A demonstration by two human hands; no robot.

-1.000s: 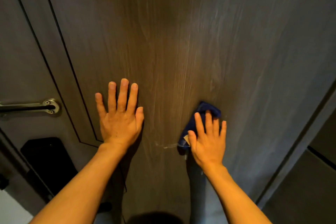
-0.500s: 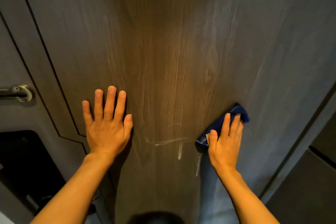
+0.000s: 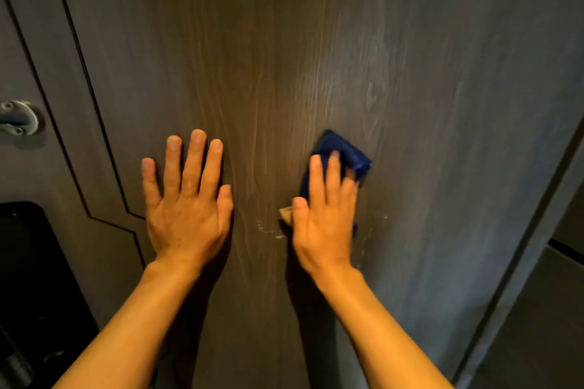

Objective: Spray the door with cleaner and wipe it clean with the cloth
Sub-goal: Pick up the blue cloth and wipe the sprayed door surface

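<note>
The dark wood-grain door (image 3: 316, 41) fills the view. My right hand (image 3: 325, 218) presses a folded blue cloth (image 3: 344, 151) flat against the door; the cloth shows above my fingertips and a pale label corner sticks out by my thumb. My left hand (image 3: 186, 202) lies flat on the door with its fingers spread, holding nothing, a palm's width left of the right hand. Thin whitish streaks of cleaner (image 3: 268, 230) sit between the two hands. No spray bottle is in view.
A metal handle plate (image 3: 19, 118) is at the left edge, with a black panel (image 3: 34, 278) below it. Thin grooves run down the door's left side. The door frame (image 3: 537, 230) slants down the right, with a darker surface beyond it.
My right hand has slid the cloth back to the left and a little up, over the streaks. The left hand stays pressed on the door. The view shifted slightly.
</note>
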